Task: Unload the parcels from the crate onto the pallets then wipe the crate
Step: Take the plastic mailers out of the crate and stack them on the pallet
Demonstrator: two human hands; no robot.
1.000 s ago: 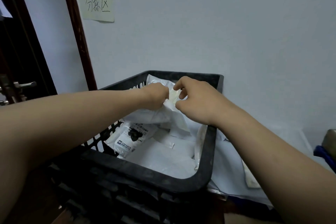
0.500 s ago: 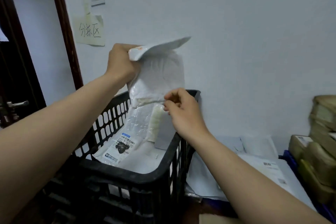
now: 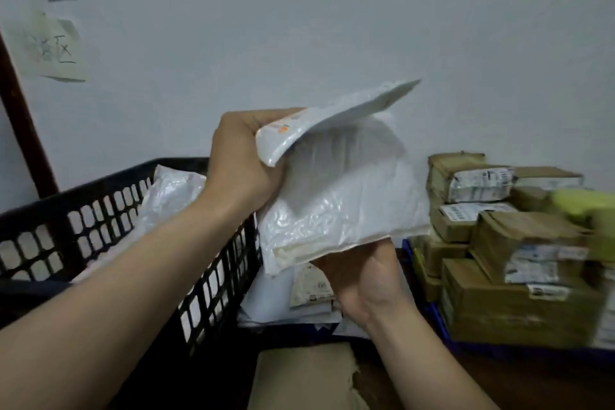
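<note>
A white padded parcel (image 3: 342, 190) hangs in the air just right of the black slatted crate (image 3: 109, 210). My left hand (image 3: 243, 160) grips the parcel's folded top edge. My right hand (image 3: 362, 280) holds the bottom edge from underneath, palm toward me; its fingers are hidden behind the parcel. More white parcels (image 3: 169, 193) lie inside the crate. Flat white parcels (image 3: 306, 289) are piled on the low surface below the held one.
Taped brown cardboard boxes (image 3: 506, 243) are stacked on a blue pallet (image 3: 442, 329) at the right. A white wall stands close behind. A dark door frame (image 3: 20, 116) rises at the left. A brown cardboard piece (image 3: 303, 376) lies near the bottom centre.
The parcel has come out of the crate and moved right, over the pile beside it. My right hand shifted from pinching its lower part to holding it from underneath. The view swung right.
</note>
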